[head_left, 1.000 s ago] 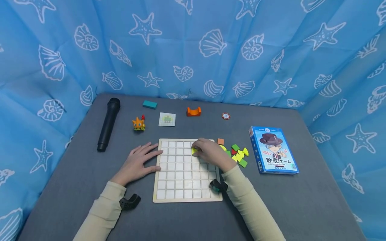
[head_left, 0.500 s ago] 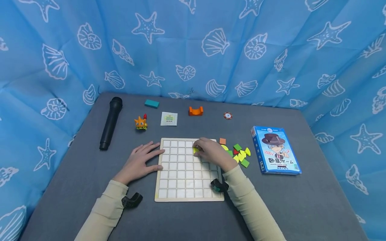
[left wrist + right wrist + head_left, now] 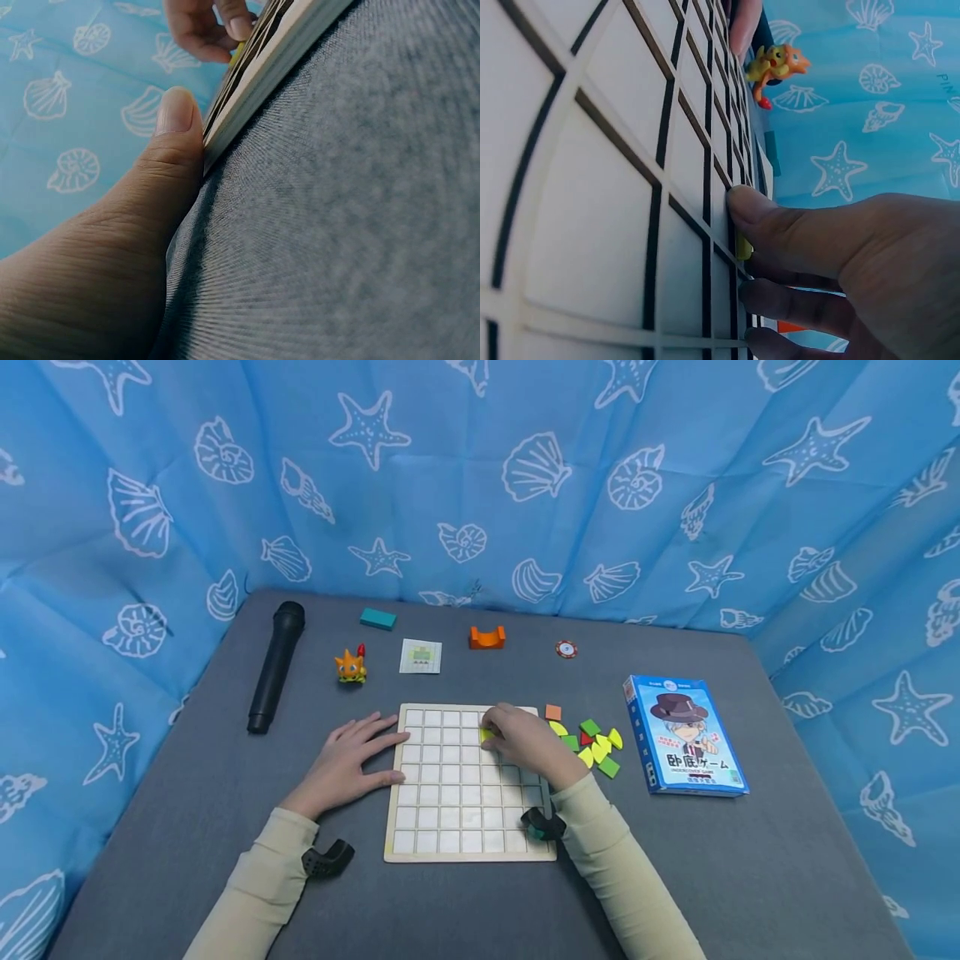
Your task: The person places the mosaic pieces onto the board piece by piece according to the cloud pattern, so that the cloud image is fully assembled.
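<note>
A wooden grid board (image 3: 450,795) with white square cells lies in front of the person. The left hand (image 3: 347,767) rests on the table with fingers spread, thumb and fingertips at the board's left edge; its thumb (image 3: 174,124) is against the side in the left wrist view. Over the upper right cells, the right hand (image 3: 528,742) pinches a small yellow piece (image 3: 486,735) between thumb and fingers. The right wrist view shows this yellow piece (image 3: 743,246) close on the board's surface, partly hidden by the thumb.
Right of the board lie several loose yellow, green and red pieces (image 3: 601,747) and an orange square (image 3: 553,712). A blue game box (image 3: 686,735) lies farther right. Behind are a microphone (image 3: 276,668), toy figure (image 3: 350,667), teal block (image 3: 377,618), pattern card (image 3: 421,656), orange block (image 3: 487,637) and chip (image 3: 566,649).
The head view has shifted slightly, so everything appears a little farther right than a second ago. Both hands keep their places on the board, the right one still with the yellow piece.
</note>
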`<state>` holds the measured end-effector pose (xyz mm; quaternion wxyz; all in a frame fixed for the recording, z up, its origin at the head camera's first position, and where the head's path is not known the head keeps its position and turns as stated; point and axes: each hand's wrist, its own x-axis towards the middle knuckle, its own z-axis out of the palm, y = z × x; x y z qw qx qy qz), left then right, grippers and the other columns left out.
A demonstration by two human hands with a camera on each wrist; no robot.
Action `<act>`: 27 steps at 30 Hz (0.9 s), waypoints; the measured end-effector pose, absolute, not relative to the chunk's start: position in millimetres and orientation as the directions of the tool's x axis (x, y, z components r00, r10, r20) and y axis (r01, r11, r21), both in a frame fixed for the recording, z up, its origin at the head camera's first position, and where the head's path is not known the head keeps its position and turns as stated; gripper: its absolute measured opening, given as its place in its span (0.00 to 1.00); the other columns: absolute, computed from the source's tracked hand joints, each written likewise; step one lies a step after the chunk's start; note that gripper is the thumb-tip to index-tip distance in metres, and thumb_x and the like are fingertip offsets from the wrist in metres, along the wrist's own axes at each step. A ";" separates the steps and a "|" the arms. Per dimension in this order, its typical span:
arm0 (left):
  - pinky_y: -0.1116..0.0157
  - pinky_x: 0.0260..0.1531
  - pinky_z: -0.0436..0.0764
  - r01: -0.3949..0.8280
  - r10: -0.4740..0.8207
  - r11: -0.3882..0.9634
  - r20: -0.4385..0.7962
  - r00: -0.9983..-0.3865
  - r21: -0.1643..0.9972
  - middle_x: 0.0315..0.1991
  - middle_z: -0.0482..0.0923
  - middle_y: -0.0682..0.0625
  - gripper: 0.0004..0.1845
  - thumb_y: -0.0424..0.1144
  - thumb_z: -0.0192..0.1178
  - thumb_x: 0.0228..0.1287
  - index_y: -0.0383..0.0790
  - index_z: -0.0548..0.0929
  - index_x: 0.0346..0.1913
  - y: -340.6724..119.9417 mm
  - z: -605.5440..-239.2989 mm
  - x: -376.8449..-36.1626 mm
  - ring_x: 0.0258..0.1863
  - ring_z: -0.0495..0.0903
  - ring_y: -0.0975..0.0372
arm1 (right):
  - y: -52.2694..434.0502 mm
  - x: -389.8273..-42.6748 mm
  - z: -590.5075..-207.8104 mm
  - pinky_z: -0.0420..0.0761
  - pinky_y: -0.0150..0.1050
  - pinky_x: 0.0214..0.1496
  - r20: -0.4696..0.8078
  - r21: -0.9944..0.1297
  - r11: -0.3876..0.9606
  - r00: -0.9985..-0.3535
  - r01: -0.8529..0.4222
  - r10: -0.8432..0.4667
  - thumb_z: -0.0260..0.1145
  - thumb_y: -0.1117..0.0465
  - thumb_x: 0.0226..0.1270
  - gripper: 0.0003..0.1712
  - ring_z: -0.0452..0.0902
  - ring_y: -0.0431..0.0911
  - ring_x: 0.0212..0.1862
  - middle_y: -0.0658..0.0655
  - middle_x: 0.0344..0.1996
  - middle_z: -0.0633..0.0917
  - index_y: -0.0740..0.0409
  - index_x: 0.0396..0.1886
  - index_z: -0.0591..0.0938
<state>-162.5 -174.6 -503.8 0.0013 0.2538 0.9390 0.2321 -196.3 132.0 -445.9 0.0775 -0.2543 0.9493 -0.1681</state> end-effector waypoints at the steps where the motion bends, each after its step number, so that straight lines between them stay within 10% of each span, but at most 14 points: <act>1: 0.42 0.67 0.52 0.477 0.478 0.763 0.116 -0.871 0.437 0.73 0.60 0.53 0.38 0.68 0.59 0.55 0.61 0.69 0.68 -174.1 -503.8 -163.0 0.74 0.53 0.52 | 132.6 -196.6 -445.2 0.77 0.36 0.40 -0.063 -0.358 0.814 -0.858 -0.458 -0.510 0.70 0.56 0.62 0.13 0.73 0.41 0.35 0.50 0.36 0.80 0.55 0.45 0.81; 13: 0.43 0.68 0.51 0.471 0.474 0.759 0.113 -0.873 0.451 0.73 0.59 0.54 0.37 0.70 0.57 0.56 0.62 0.69 0.68 -174.6 -507.3 -163.0 0.74 0.52 0.53 | 177.2 -208.9 -424.2 0.80 0.43 0.43 0.079 -0.439 0.799 -0.904 -0.410 -0.421 0.65 0.59 0.67 0.11 0.77 0.48 0.41 0.55 0.41 0.78 0.59 0.46 0.80; 27: 0.44 0.68 0.53 0.490 0.481 0.767 0.134 -0.866 0.414 0.72 0.60 0.54 0.37 0.72 0.54 0.56 0.62 0.70 0.67 -176.7 -508.7 -163.3 0.73 0.54 0.53 | 235.8 -220.4 -426.0 0.78 0.52 0.51 -0.112 -0.377 0.881 -0.930 -0.285 -0.349 0.65 0.61 0.67 0.15 0.77 0.55 0.50 0.61 0.47 0.79 0.62 0.50 0.81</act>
